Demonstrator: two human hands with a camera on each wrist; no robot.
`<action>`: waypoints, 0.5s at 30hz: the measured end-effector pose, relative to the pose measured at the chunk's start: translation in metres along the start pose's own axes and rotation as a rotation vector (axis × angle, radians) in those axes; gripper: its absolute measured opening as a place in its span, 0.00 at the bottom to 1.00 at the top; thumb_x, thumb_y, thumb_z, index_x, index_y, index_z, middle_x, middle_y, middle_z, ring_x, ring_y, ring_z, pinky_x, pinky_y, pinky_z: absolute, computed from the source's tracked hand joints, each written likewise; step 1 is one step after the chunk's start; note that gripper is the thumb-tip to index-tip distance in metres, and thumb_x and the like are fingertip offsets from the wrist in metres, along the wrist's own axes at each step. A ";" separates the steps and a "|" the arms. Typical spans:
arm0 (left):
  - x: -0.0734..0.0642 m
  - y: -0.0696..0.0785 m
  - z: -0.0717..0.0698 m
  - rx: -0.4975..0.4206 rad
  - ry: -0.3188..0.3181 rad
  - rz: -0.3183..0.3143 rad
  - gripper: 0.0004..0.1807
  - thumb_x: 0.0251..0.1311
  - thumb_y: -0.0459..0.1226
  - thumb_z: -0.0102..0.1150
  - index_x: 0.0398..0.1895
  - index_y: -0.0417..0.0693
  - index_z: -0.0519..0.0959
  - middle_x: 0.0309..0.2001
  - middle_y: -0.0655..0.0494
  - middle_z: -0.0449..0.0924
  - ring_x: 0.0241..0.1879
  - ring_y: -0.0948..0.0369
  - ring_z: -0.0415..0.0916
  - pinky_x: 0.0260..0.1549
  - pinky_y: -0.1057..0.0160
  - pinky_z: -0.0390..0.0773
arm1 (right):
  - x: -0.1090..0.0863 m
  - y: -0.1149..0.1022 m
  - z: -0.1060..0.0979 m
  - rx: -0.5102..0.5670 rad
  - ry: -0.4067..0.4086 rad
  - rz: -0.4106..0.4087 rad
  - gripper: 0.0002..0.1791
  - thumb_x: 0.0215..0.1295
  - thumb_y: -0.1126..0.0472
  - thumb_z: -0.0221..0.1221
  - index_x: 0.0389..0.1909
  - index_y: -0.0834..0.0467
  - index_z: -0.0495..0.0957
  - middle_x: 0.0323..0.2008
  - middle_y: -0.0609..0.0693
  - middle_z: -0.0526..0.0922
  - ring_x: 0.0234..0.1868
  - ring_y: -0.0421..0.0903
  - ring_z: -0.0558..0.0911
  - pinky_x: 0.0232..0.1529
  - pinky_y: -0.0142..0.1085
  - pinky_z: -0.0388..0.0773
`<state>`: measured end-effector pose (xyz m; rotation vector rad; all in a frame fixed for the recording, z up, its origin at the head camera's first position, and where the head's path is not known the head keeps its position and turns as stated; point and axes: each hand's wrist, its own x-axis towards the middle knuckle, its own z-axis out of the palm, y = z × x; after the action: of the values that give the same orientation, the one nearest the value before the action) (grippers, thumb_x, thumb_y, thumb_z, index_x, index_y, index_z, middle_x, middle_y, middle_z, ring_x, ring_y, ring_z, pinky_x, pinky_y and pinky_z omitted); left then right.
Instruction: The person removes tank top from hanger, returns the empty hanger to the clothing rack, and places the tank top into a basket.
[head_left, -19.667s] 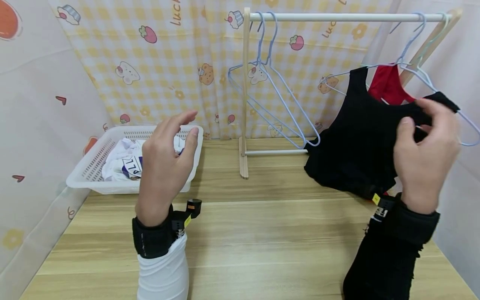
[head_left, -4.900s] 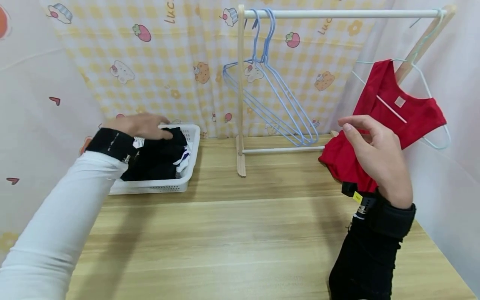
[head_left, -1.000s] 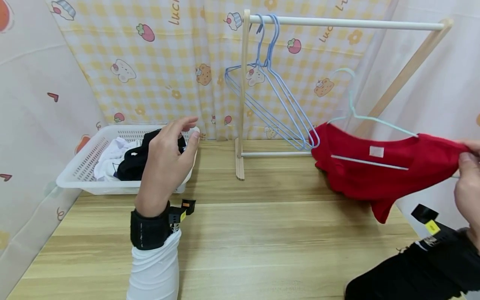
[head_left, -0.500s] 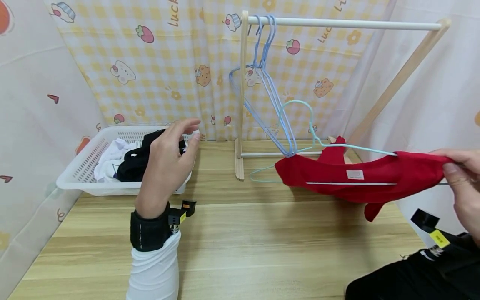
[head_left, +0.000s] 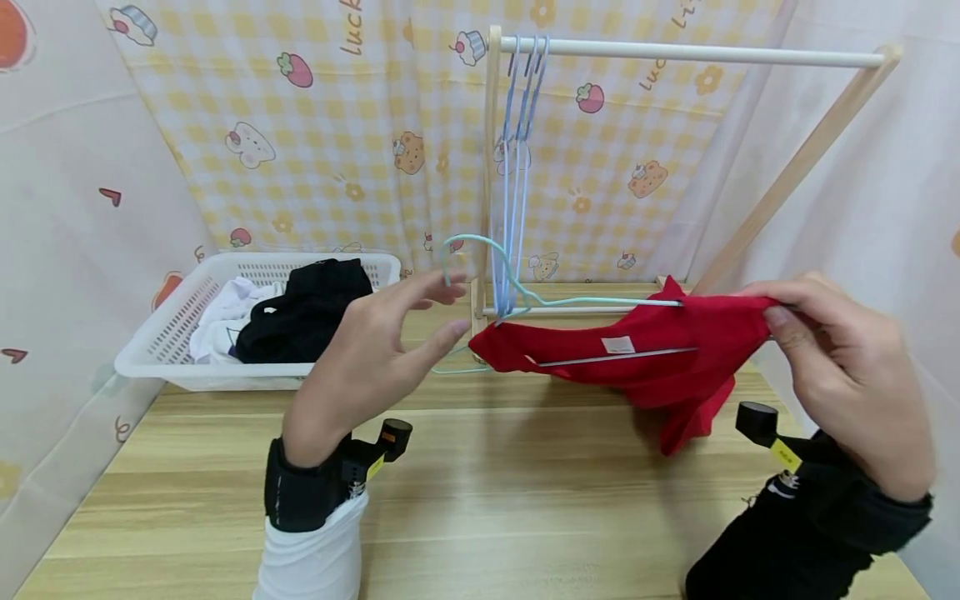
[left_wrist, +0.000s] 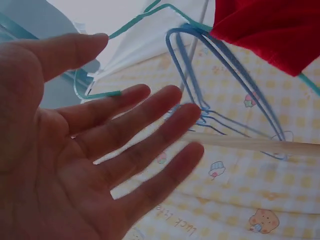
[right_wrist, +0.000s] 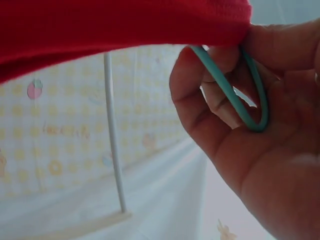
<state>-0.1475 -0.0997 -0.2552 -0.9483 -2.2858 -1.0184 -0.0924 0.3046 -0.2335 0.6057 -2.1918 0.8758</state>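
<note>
My right hand (head_left: 855,375) pinches one shoulder of a red sleeveless top (head_left: 708,333), which is still on a mint-green hanger (head_left: 480,237). The right wrist view shows the looped end of this hanger (right_wrist: 259,125) inside the bent fingers. Off the rack, the top hangs above the table with its neck label showing and the hook pointing left. My left hand (head_left: 375,358) is beside the hook, thumb and fingers apart. In the left wrist view, the hook's tip overlaps the index finger (left_wrist: 132,92); I cannot tell whether they touch.
A white basket (head_left: 138,365) at the left holds a black garment (head_left: 311,312) and white clothing (head_left: 228,317). Several blue hangers (head_left: 513,200) hang at the left end of the rack's rail (head_left: 690,53), right behind the mint hook. The wooden table (head_left: 487,517) lies below.
The black top has gone from the rack into the basket. The red top with its hanger has come off the rail and swung left. My left hand has moved right; the blue hangers have turned.
</note>
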 end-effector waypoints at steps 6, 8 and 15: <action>-0.005 0.010 -0.009 0.010 -0.052 -0.094 0.18 0.75 0.42 0.68 0.62 0.46 0.86 0.58 0.56 0.90 0.51 0.58 0.87 0.57 0.52 0.84 | 0.007 -0.008 0.020 0.219 0.027 -0.074 0.11 0.72 0.83 0.55 0.48 0.78 0.84 0.39 0.44 0.87 0.35 0.39 0.77 0.39 0.21 0.76; -0.006 0.014 -0.009 0.003 -0.045 -0.093 0.16 0.74 0.42 0.68 0.60 0.48 0.88 0.56 0.59 0.91 0.46 0.62 0.86 0.50 0.57 0.85 | 0.011 -0.014 0.032 0.281 0.037 -0.085 0.11 0.73 0.83 0.54 0.48 0.79 0.84 0.38 0.45 0.86 0.35 0.39 0.77 0.39 0.22 0.76; -0.004 0.024 -0.005 -0.043 0.316 -0.036 0.07 0.72 0.35 0.69 0.44 0.38 0.88 0.39 0.52 0.92 0.41 0.62 0.89 0.42 0.73 0.81 | 0.025 -0.035 0.076 0.336 0.092 -0.088 0.13 0.74 0.81 0.54 0.50 0.74 0.85 0.38 0.43 0.85 0.33 0.37 0.80 0.37 0.23 0.77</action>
<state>-0.1263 -0.0931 -0.2434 -0.7069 -2.0325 -1.1473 -0.1190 0.2219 -0.2418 0.7978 -1.9351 1.2111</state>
